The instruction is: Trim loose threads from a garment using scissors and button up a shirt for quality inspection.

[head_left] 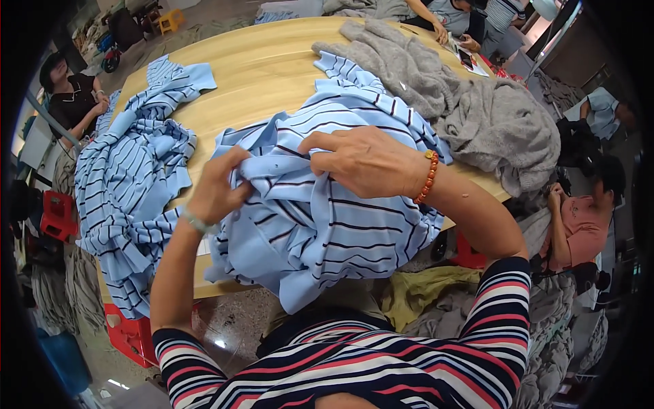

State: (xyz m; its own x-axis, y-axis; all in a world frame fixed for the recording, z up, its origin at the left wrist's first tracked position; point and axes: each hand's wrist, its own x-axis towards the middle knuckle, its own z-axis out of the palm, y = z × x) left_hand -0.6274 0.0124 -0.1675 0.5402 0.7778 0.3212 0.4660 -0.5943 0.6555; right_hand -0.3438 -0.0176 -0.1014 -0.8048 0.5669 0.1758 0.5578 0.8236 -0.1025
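A light blue knit garment (pixel 368 235) with dark and white stripes lies bunched in front of me, its lower part hanging over the near table edge. My left hand (pixel 216 187) pinches a plain blue band of it between thumb and fingers. On the same band, a little to the right, my right hand (pixel 373 163) has its fingers curled and gripping the fabric. Between the two hands the band is drawn into a fold with a few small dark specks. The fingertips of both hands are partly hidden by cloth.
More blue striped garments (pixel 129 180) are heaped on the table's left side. Grey knitwear (pixel 490 123) is piled at the right. The pale wooden table (pixel 266 51) shows between them. Red stools (pixel 60 215) stand beside it. Several other people sit around.
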